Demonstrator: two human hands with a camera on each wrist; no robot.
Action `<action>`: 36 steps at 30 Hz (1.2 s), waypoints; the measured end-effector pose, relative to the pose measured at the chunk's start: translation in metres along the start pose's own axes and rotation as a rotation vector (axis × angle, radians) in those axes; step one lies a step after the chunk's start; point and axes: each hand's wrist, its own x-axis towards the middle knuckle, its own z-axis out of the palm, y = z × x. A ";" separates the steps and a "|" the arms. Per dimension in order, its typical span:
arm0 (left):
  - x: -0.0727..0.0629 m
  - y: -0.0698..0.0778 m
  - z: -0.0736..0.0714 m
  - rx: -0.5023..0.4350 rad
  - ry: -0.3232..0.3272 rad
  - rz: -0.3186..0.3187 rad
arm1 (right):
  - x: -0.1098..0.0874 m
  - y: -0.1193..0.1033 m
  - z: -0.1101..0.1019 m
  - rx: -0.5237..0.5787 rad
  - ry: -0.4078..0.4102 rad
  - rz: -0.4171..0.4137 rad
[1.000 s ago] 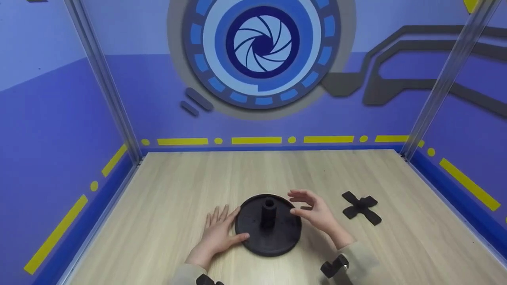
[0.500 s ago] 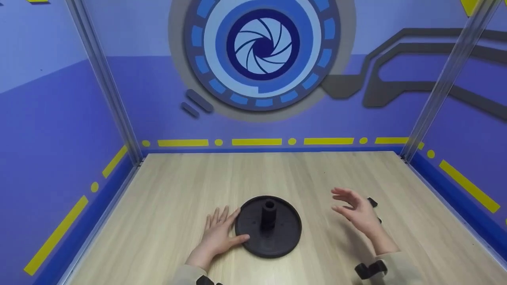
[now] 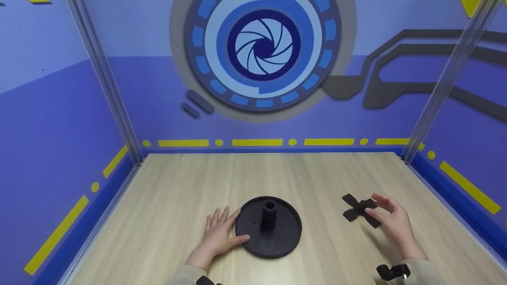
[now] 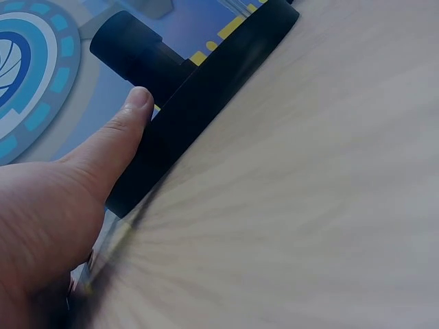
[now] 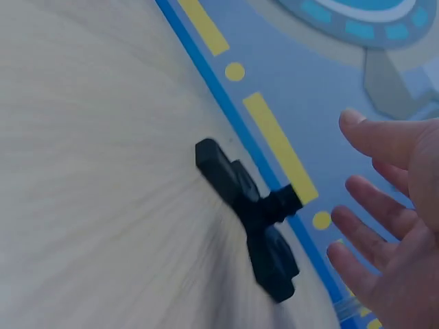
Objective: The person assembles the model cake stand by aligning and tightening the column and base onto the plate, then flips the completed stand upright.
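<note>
Apparently, the step is reaching for the black cross [image 3: 359,207] on the table [image 3: 178,178]: the right hand [image 3: 396,222], fingers parted and empty, hovers near it. The left hand [image 3: 219,235], spread, rests against the black disc [image 3: 278,240]. Next likely calls for pinching the cross's stub [image 5: 282,203].

no legible text, labels, brands or numbers in any view; yellow marks [image 3: 40,1] top left on wall [image 3: 43,35] cut off, unreadable.
</note>
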 end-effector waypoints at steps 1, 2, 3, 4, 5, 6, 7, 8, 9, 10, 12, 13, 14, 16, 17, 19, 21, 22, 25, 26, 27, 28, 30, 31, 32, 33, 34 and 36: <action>0.000 0.000 0.000 -0.003 0.001 0.003 | 0.000 0.003 0.000 0.000 -0.001 0.030; -0.001 0.000 -0.001 -0.003 0.002 0.005 | 0.001 0.006 0.001 0.002 -0.003 0.060; -0.001 0.001 -0.001 -0.003 0.002 0.008 | 0.001 0.009 0.001 0.010 -0.008 0.083; -0.002 0.001 -0.002 -0.003 0.002 0.010 | 0.001 0.011 0.002 0.023 -0.010 0.105; -0.003 0.002 -0.002 -0.002 0.003 0.012 | 0.001 0.014 0.004 0.035 -0.013 0.127; -0.003 0.002 -0.002 -0.001 0.004 0.015 | 0.001 0.016 0.005 0.045 -0.015 0.150; -0.003 0.002 -0.003 -0.001 0.005 0.017 | 0.002 0.018 0.006 0.052 -0.017 0.168; -0.004 0.003 -0.003 0.003 0.004 0.016 | 0.002 0.019 0.007 0.053 -0.021 0.184; -0.004 0.003 -0.003 0.005 0.005 0.016 | 0.003 0.021 0.008 0.051 -0.023 0.200; -0.004 0.004 -0.004 0.008 0.006 0.017 | 0.003 0.022 0.010 0.048 -0.023 0.215; -0.003 0.004 -0.004 0.012 0.009 0.019 | 0.004 0.023 0.012 0.030 -0.030 0.238; -0.003 0.004 -0.004 0.013 0.010 0.020 | 0.005 0.024 0.013 0.025 -0.035 0.241; -0.003 0.004 -0.004 0.014 0.011 0.020 | 0.005 0.024 0.014 0.016 -0.040 0.245; -0.002 0.003 -0.004 0.013 0.013 0.022 | 0.006 0.025 0.015 -0.007 -0.051 0.241; -0.002 0.003 -0.004 0.011 0.012 0.022 | 0.006 0.026 0.016 -0.022 -0.058 0.237; -0.002 0.002 -0.003 0.008 0.008 0.020 | 0.006 0.027 0.016 -0.056 -0.074 0.225; -0.002 0.002 -0.003 0.007 0.006 0.016 | 0.007 0.027 0.017 -0.102 -0.088 0.205; -0.002 0.002 -0.003 0.009 0.004 0.012 | 0.007 0.028 0.017 -0.120 -0.092 0.193; -0.002 0.001 -0.002 0.009 0.007 0.011 | 0.007 0.027 0.017 -0.170 -0.095 0.166; -0.002 0.001 -0.002 0.011 0.007 0.009 | 0.007 0.027 0.017 -0.183 -0.094 0.159; -0.002 0.001 -0.002 0.010 0.007 0.008 | 0.007 0.027 0.017 -0.190 -0.091 0.156; -0.002 0.001 -0.002 0.010 0.007 0.009 | 0.007 0.027 0.017 -0.196 -0.089 0.155; -0.003 0.001 -0.002 0.012 0.005 0.006 | 0.007 0.027 0.016 -0.205 -0.088 0.157; -0.003 0.001 -0.002 0.008 0.005 0.008 | 0.007 0.027 0.016 -0.216 -0.086 0.153; -0.003 0.002 -0.002 0.004 0.005 0.009 | 0.007 0.027 0.016 -0.222 -0.086 0.152; -0.003 0.002 -0.002 0.000 0.006 0.011 | 0.006 0.027 0.016 -0.226 -0.085 0.149; -0.003 0.002 -0.002 -0.002 0.005 0.010 | 0.006 0.027 0.016 -0.230 -0.085 0.148; -0.003 0.003 -0.002 -0.007 0.004 0.012 | 0.005 0.027 0.016 -0.236 -0.083 0.141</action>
